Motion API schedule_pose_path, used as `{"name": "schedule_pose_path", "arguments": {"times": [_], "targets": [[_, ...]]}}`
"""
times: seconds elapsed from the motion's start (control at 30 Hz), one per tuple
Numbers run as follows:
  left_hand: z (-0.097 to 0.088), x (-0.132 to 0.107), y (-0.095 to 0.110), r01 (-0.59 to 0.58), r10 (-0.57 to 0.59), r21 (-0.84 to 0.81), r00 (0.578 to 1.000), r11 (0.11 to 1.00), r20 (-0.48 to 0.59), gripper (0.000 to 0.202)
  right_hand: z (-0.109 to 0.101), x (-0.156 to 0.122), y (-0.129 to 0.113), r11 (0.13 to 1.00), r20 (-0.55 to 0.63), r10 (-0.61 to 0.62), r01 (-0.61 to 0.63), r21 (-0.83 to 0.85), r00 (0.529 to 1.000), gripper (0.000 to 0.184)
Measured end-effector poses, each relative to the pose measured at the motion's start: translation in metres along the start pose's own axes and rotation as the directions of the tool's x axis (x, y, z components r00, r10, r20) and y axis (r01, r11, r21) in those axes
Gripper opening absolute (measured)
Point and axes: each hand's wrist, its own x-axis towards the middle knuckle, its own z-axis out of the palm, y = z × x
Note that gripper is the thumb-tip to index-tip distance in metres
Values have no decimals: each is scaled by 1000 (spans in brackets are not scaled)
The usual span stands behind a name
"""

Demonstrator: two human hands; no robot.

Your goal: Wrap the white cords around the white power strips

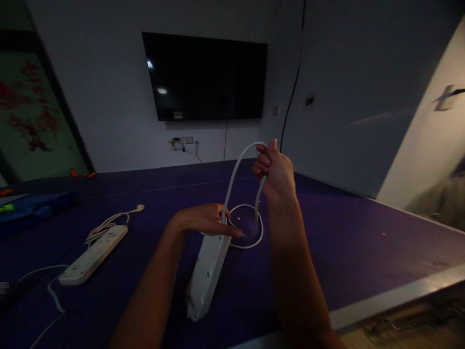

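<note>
- Dim room, with a wide purple mat (345, 242) as the work surface and a pale metal edge (392, 295) along its near right side.
- White power strip (209, 271) stands tilted on the mat at the centre, its near end down and its far end lifted by the left hand (205, 219).
- Left hand's fingers are clenched around that far end, just where the cord (236, 169) leaves the strip.
- Cord rises in an arch to the right hand (276, 172), which is held up above the mat, fingers curled tight around the top of the loop.
- More of the cord lies in a loose ring on the mat between the two hands; its plug is not visible.
- Judgement on handling: loops stay even if the right hand pinches each turn at the same height, while the left hand holds the strip steady so the cord does not twist at its root. A sharp bend there would strain it.
- Second power strip (92, 257) lies flat to the left, well apart, with its own bundled cord (105, 224) and plug (140, 208) beside it.
- Thin white wire (51, 291) trails near the left edge, and a blue object (36, 206) sits farther back; it is too dark to tell what it is.
- Dark television (207, 77) hangs on the far wall above a wall socket (181, 141), with a black cable (294, 82) running down to its right.
</note>
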Motion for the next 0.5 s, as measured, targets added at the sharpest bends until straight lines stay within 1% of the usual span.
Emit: {"name": "schedule_pose_path", "arguments": {"times": [0.1,0.2,0.3,0.4,0.5], "targets": [[-4,-2,2,-109,116,-80,990,991,86,43,-7,5,2,999,-23,-40,39,-31,999,45],[-8,-1,2,-165,177,-145,981,976,77,36,-16,12,8,999,-81,-53,53,-5,995,47],[-10,2,-1,-193,202,-285,979,939,3,32,-28,21,18,998,-154,-46,53,41,987,47],[-12,7,-8,-243,208,-468,970,850,-126,31,-43,32,31,996,-197,-63,73,48,978,46],[-16,11,-16,-291,181,-567,953,770,-243,30,-59,41,39,994,-301,-34,63,89,953,47]]}}
